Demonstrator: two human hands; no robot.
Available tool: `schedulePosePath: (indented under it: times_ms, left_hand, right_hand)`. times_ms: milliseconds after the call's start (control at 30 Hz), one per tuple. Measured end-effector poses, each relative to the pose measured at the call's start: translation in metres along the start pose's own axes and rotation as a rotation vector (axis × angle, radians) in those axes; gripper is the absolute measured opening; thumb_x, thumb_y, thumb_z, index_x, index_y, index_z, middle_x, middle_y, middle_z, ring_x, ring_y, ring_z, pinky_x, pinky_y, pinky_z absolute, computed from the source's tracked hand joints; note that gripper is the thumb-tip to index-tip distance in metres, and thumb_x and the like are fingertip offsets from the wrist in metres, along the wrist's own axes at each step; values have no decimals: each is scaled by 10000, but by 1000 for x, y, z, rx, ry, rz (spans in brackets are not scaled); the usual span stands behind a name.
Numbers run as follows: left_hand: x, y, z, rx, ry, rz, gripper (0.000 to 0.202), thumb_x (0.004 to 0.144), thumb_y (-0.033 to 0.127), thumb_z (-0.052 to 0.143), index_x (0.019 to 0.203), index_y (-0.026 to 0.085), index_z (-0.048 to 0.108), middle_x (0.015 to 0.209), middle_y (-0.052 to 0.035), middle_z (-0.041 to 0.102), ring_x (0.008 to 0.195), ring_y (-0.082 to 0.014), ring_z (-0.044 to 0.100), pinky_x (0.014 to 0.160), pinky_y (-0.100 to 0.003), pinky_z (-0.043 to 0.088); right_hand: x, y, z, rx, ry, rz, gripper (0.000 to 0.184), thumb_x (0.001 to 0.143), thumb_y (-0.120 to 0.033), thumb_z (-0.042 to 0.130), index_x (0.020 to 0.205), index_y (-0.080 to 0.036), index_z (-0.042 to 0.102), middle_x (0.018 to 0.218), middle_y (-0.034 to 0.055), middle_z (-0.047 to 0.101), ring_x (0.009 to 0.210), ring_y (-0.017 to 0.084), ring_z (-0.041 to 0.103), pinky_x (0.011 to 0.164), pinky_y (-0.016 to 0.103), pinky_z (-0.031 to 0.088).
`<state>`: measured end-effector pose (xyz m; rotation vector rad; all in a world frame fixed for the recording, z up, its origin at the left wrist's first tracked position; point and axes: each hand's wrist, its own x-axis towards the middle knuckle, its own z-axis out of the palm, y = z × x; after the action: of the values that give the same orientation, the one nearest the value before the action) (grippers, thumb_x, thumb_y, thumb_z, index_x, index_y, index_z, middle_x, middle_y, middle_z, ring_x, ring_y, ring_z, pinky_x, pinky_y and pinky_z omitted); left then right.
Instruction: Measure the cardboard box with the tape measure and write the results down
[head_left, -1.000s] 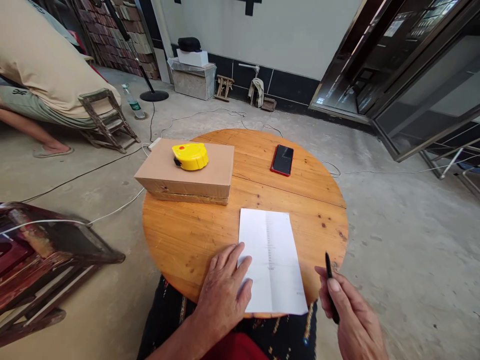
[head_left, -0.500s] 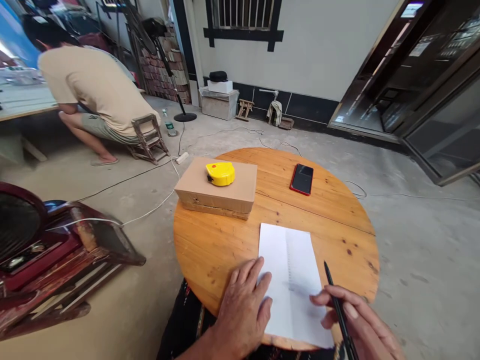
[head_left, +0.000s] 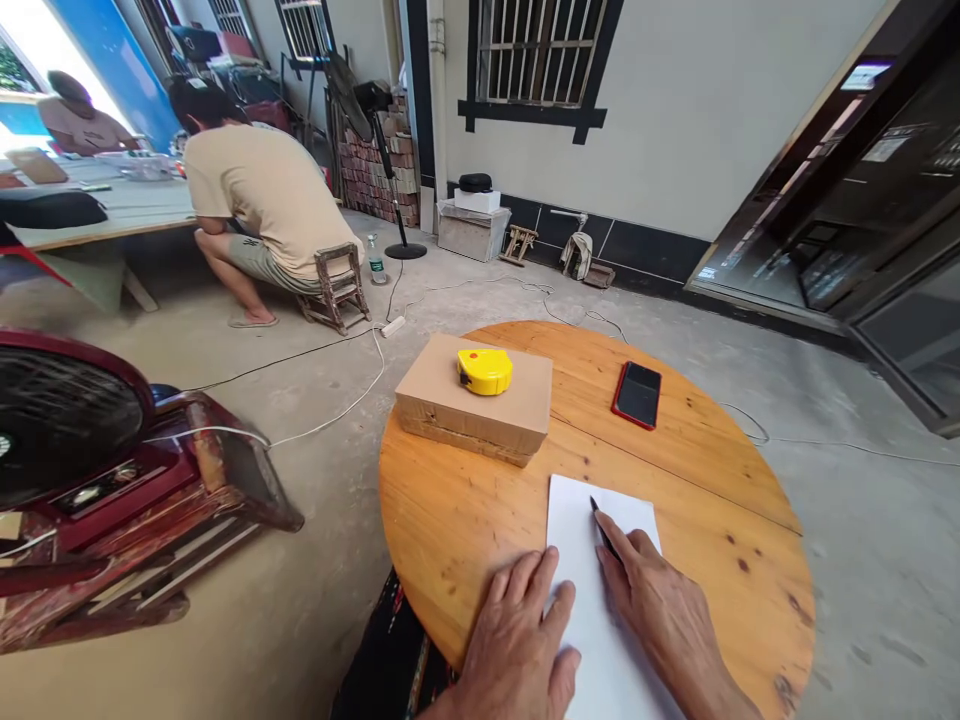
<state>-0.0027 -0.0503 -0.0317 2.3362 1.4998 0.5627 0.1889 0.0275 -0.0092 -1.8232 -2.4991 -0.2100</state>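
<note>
A folded-looking sheet of white paper (head_left: 574,530) lies on the round wooden table (head_left: 450,510) in front of me. My left hand (head_left: 521,635) rests flat with fingers spread over the paper's left edge and the wood. Pinched in my right hand (head_left: 652,585) is a black pen (head_left: 604,526), its tip at the upper part of the sheet. Beyond my left hand sits a brown cardboard box (head_left: 474,420) with a yellow tape measure (head_left: 486,371) on top. A phone in a red case (head_left: 637,395) lies farther back to the right.
At left, a red fan-like appliance (head_left: 82,450) stands on a wooden chair. A person in a beige shirt (head_left: 270,195) sits at another table (head_left: 142,210), with a second person behind it. A standing fan (head_left: 390,180) and cables (head_left: 330,428) occupy the floor.
My right hand has moved from the paper's lower right onto its upper part, bringing the pen tip there. The left hand stays on the paper's edge. The view has shifted left.
</note>
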Motion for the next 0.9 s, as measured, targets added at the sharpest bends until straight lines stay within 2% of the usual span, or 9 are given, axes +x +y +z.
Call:
schedulePosePath:
  times_ms: [133,400,667,800,900]
  left_hand:
    - [0,-3,3,-16,-11,1,533,888,464,548,1364,232,480,1543,-95,354,1361,-318,380,1055,-495,385]
    - [-1,-8,10,-35,20,17,568,891,598,505,1344,257,474,1523,-93,390,1324,-314,427,1020,-483,410]
    - [2,-14,21,46,138,77,538,871,629,520,1237,235,525,1476,-96,447,1271,-295,465,987,-432,424]
    - [2,-12,25,81,203,78,518,851,630,548,1182,231,549,1454,-90,467,1258,-289,468,980,-418,421]
    - [3,-11,28,94,266,79,508,829,631,578,1136,227,566,1430,-83,489,1245,-284,472,973,-406,418]
  right_hand:
    - [-6,1,-3,-1,15,31,408,998,-374,349,1322,-218,543,873,42,672,562,182,693,373,248,445]
    - [-1,7,-16,-5,65,44,387,1007,-400,317,1215,-218,588,913,37,683,591,184,706,425,281,511]
    - [13,-1,-24,141,162,-12,387,985,-459,359,1133,-215,620,928,52,693,698,209,717,474,298,523]
    - [23,-11,-39,262,172,-22,352,966,-456,405,1095,-233,644,996,67,694,769,218,717,523,303,543]
    - [40,-20,-59,339,188,-59,327,950,-446,442,1086,-243,659,1075,87,684,910,252,704,644,345,582]
